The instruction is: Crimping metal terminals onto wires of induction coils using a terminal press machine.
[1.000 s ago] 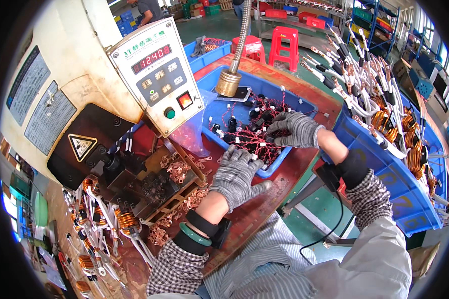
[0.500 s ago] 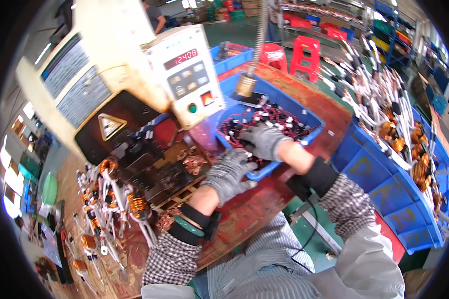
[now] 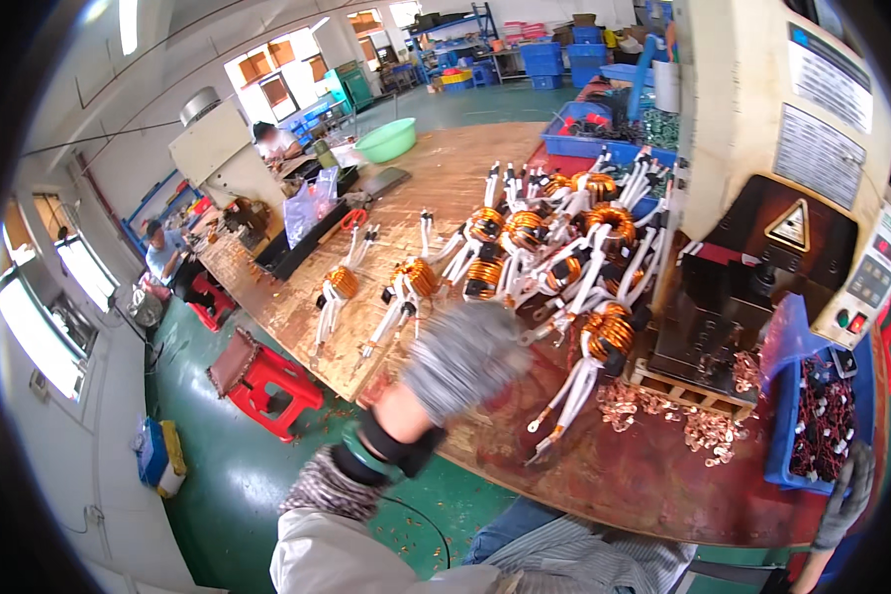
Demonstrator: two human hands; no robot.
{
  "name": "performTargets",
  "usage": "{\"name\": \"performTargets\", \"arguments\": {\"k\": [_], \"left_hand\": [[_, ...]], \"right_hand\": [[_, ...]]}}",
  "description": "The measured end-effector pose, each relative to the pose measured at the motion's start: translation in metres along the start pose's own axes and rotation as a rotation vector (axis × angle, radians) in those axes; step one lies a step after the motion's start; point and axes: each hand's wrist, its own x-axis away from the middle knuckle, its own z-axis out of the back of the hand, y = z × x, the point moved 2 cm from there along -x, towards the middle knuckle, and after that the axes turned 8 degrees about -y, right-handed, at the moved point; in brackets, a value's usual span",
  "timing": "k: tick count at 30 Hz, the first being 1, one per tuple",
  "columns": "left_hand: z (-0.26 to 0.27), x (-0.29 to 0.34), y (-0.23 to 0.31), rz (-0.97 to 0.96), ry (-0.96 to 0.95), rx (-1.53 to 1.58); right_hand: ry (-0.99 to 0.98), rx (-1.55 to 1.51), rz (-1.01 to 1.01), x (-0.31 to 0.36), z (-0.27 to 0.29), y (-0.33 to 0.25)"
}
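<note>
My left hand, in a grey glove, is over the table beside a pile of copper-wound coils with white sleeved leads. Motion smears its fingers, so what they do or hold cannot be made out. One coil lies just right of it, its leads pointing toward the front edge. My right hand, gloved too, is at the lower right by the corner of a blue bin. Its fingers look stretched out, with nothing visible in them. Red-and-black wires with white connectors fill that bin.
A cream press machine with a warning triangle stands at the right. Copper scraps lie around its base. Separate coils rest on the left of the wooden table. A red stool stands beyond the table's left edge. Two people sit farther back.
The view has swung left. Both hands were at the wire bin; my left hand has moved away to the coil pile, while my right hand has drawn back to the bin's near corner.
</note>
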Motion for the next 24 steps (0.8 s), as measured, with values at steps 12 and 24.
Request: {"name": "performTargets", "arguments": {"k": [12, 24], "left_hand": [[0.011, 0.174, -0.279, 1.585, -0.098, 0.375], [0.015, 0.207, -0.186, 1.077, 0.713, 1.108]], "right_hand": [[-0.185, 0.027, 0.176, 0.015, -0.041, -0.125], [-0.479, -0.292, 0.459, -0.039, -0.078, -0.242]]}}
